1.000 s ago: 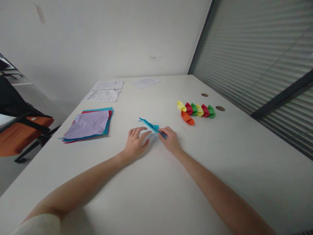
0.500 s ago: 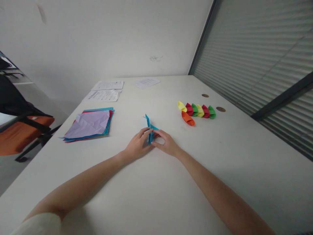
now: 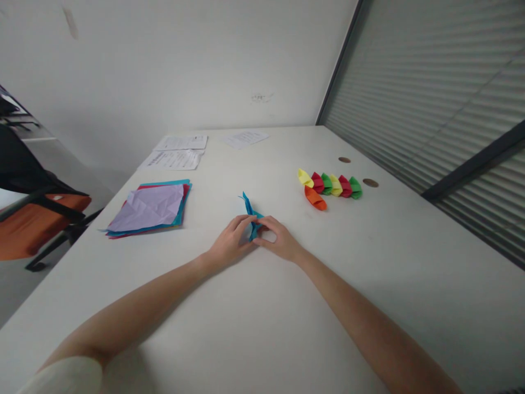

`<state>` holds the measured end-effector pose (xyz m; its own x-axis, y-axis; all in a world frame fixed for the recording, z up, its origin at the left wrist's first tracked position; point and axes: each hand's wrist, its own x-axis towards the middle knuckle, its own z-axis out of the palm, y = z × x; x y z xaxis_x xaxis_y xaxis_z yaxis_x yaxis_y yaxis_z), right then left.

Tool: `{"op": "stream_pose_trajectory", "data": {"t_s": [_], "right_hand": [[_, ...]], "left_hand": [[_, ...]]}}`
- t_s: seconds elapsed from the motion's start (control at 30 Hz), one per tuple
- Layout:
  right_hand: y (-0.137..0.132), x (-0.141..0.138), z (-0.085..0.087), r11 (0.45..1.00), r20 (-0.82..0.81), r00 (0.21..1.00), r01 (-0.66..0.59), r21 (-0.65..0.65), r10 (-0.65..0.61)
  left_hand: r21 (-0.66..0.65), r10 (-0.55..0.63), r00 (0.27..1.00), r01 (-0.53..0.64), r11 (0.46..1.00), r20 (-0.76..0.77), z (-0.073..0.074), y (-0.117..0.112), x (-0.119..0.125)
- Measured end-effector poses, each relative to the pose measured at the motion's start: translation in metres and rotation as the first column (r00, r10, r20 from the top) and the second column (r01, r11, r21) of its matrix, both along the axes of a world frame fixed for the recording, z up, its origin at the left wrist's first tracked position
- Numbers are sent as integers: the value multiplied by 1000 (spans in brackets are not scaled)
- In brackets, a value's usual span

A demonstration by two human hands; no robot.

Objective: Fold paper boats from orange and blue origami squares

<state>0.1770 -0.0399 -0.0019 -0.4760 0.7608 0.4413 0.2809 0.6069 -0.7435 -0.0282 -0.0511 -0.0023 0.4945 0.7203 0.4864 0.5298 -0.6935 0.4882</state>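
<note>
A folded blue paper piece point(image 3: 250, 210) stands on the white table point(image 3: 262, 306), its pointed end sticking up and away from me. My left hand point(image 3: 232, 243) pinches its near end from the left with closed fingers. From the right, my right hand point(image 3: 279, 238) pinches the same end, fingertips meeting those of the left. Both hands rest on the tabletop.
A row of small folded paper pieces point(image 3: 330, 186) in yellow, red, green and orange lies to the right. A stack of coloured paper sheets point(image 3: 150, 208) lies at the left, printed papers point(image 3: 178, 153) behind it. An orange chair point(image 3: 36, 219) stands beyond the left edge.
One second ago only my right hand held the blue piece, lying flat and pointing left. My left hand has since closed on it, and the piece now stands up between both hands.
</note>
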Motion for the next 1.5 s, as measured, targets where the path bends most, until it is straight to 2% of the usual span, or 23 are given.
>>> {"op": "stream_pose_trajectory", "data": {"t_s": [0.3, 0.5, 0.67, 0.83, 0.97, 1.17, 1.23, 1.4, 1.5], "right_hand": [[1, -1, -1, 999, -35, 999, 38, -22, -39], [4, -1, -5, 991, -40, 991, 130, 8, -130], [4, 0, -5, 968, -39, 969, 248, 49, -246], [3, -1, -3, 936, 69, 935, 340, 96, -347], [3, -2, -4, 922, 199, 902, 359, 144, -382], [4, -2, -9, 954, 210, 936, 251, 164, -283], [5, -2, -10, 959, 202, 941, 244, 146, -271], [3, -5, -10, 940, 126, 933, 330, 85, -338], [-3, -9, -7, 929, 140, 921, 347, 131, -364]], "left_hand": [[20, 72, 996, -71, 997, -43, 0, 1, -1], [10, 84, 996, -83, 996, -43, 1, 2, 0], [40, 160, 982, -157, 987, -104, -1, 3, 1], [64, 252, 953, -245, 967, -168, -2, 2, 0], [74, 283, 938, -273, 959, -199, -1, 0, 0], [77, 268, 951, -259, 963, -152, 2, -1, 1], [90, 232, 963, -221, 971, -136, 1, -2, 1], [260, 149, 947, -73, 963, -285, 3, -7, 3], [352, 152, 919, -16, 936, -363, 6, -10, 4]]}}
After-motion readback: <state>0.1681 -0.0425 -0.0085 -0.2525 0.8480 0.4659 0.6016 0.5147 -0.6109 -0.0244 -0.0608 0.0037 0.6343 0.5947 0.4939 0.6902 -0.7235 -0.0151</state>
